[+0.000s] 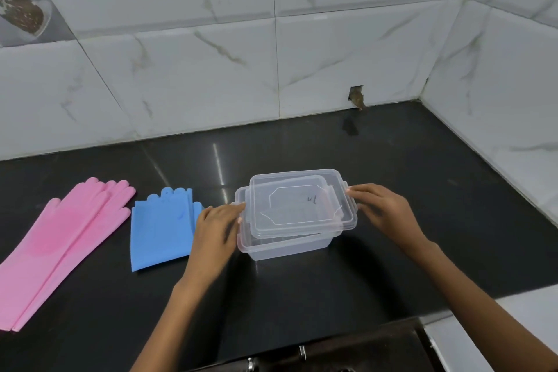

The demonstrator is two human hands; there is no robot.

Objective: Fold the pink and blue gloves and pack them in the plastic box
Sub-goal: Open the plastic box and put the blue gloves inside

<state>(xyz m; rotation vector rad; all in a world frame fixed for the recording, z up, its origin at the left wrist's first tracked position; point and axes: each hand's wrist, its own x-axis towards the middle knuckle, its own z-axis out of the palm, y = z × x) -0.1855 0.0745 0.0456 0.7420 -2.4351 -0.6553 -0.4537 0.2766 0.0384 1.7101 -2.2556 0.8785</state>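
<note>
Both hands grip the lid [297, 204]: left hand [216, 228] and right hand [382, 210] fingers curl on its ends atop the plastic box [283, 246]; blue gloves [161, 231], then pink gloves [65, 238], lie left of the box on the desk [392, 160].

Glossy black countertop [302, 296] against white marbled wall tiles [196, 69], corner right.
</note>
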